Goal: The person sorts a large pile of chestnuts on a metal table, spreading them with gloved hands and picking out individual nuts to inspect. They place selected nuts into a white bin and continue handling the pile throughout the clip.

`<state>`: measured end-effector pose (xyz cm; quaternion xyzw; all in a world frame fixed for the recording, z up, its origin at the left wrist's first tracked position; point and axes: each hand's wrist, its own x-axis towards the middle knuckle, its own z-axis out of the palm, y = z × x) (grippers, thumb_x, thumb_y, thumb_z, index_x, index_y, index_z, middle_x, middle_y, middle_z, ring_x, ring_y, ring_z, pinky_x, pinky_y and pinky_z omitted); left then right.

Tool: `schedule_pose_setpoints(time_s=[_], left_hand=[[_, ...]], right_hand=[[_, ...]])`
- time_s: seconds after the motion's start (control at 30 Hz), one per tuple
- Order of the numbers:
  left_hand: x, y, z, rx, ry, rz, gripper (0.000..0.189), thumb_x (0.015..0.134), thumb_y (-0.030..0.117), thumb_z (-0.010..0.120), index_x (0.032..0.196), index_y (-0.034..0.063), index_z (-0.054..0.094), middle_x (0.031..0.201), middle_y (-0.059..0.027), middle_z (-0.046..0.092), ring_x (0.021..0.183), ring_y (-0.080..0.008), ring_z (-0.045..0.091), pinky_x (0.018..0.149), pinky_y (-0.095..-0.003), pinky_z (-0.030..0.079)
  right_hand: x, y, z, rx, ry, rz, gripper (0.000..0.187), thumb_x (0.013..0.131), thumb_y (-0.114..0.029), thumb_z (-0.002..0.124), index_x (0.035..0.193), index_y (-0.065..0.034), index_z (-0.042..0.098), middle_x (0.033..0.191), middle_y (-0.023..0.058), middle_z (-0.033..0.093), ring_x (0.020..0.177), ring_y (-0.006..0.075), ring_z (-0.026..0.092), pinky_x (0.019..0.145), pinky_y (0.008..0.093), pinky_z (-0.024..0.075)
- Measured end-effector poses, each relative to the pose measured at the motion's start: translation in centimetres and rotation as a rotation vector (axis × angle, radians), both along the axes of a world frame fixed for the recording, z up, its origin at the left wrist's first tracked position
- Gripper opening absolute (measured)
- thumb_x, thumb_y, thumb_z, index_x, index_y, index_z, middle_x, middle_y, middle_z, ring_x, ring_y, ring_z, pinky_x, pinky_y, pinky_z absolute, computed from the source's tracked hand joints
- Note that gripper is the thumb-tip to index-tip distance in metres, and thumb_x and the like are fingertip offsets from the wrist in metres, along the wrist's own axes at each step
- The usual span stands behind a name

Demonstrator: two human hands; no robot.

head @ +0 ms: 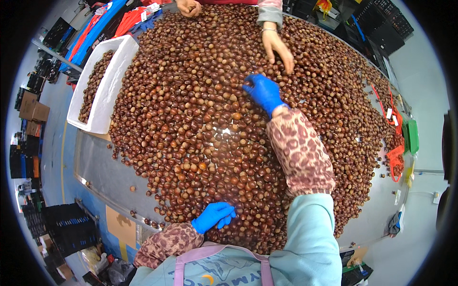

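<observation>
A thick spread of brown chestnuts (pixel 179 118) covers much of a metal table (pixel 103 161). My left hand (pixel 214 217), in a blue glove, rests low over the near edge of the chestnuts with its fingers bent; whether a nut is under them is hidden. My right hand (pixel 263 92), also blue-gloved, reaches out over the middle of the spread, fingers curled down at the nuts; its fingertips are slightly blurred, so I cannot tell if it grips one. Leopard-print sleeve covers are on both my forearms.
Across the table, a person's bare hand (pixel 279 48) hovers near my right hand, and their other hand (pixel 189 8) holds a nut. A white foam box (pixel 120 71) with chestnuts stands at the left. Red mesh bags (pixel 395 152) and a green container (pixel 412 136) are at the right.
</observation>
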<state>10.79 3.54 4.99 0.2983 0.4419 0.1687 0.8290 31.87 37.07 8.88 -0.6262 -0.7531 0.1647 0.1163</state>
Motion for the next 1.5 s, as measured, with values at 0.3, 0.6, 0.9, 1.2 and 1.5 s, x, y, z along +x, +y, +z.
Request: schedule_pose_setpoints(time_s=[0.3, 0.6, 0.9, 1.2, 1.5], left_hand=[[0.2, -0.5, 0.0, 0.001, -0.246, 0.151, 0.021, 0.097, 0.019, 0.054, 0.110, 0.0045, 0.060, 0.099, -0.0050, 0.063, 0.056, -0.0058, 0.047, 0.044, -0.0192, 0.032], [0.9, -1.6, 2.9, -0.083, -0.132, 0.262, 0.045, 0.102, 0.045, 0.040, 0.119, 0.0061, 0.057, 0.084, 0.0006, 0.053, 0.056, -0.0065, 0.040, 0.047, -0.0208, 0.028], [1.4, -1.3, 3.6, 0.040, -0.140, 0.109, 0.045, 0.100, 0.045, 0.046, 0.112, 0.0047, 0.061, 0.082, -0.0002, 0.054, 0.053, -0.0069, 0.038, 0.046, -0.0234, 0.027], [1.7, -0.3, 2.2, -0.009, -0.080, 0.123, 0.025, 0.093, 0.018, 0.062, 0.113, 0.0031, 0.062, 0.089, -0.0006, 0.060, 0.055, -0.0050, 0.043, 0.046, -0.0194, 0.031], [1.2, 0.3, 1.3, -0.104, -0.027, 0.027, 0.026, 0.091, 0.010, 0.064, 0.116, 0.0037, 0.064, 0.086, 0.0016, 0.062, 0.054, -0.0028, 0.042, 0.046, -0.0191, 0.032]], right_hand=[[0.9, -18.2, 2.6, -0.333, 0.542, 0.333, 0.035, 0.090, -0.023, 0.067, 0.121, -0.0075, 0.062, 0.109, 0.0105, 0.067, 0.096, 0.0196, 0.066, 0.085, 0.0329, 0.0533], [0.6, -30.0, 2.4, -0.217, 0.607, 0.394, 0.048, 0.084, -0.025, 0.072, 0.127, -0.0128, 0.057, 0.104, 0.0129, 0.063, 0.095, 0.0281, 0.062, 0.083, 0.0377, 0.0504], [1.1, -29.0, 4.1, -0.418, 0.717, 0.501, 0.050, 0.086, -0.027, 0.072, 0.129, -0.0100, 0.056, 0.106, 0.0124, 0.066, 0.096, 0.0258, 0.065, 0.085, 0.0368, 0.0524], [17.0, -4.8, -0.5, 0.282, 0.328, -0.423, 0.027, 0.089, -0.031, 0.066, 0.110, -0.0134, 0.068, 0.100, 0.0122, 0.070, 0.089, 0.0246, 0.069, 0.076, 0.0341, 0.0528], [17.1, 4.5, -3.3, 0.311, -0.349, -0.248, 0.023, 0.085, -0.028, 0.067, 0.105, -0.0160, 0.067, 0.101, 0.0105, 0.066, 0.092, 0.0327, 0.065, 0.076, 0.0458, 0.0525]])
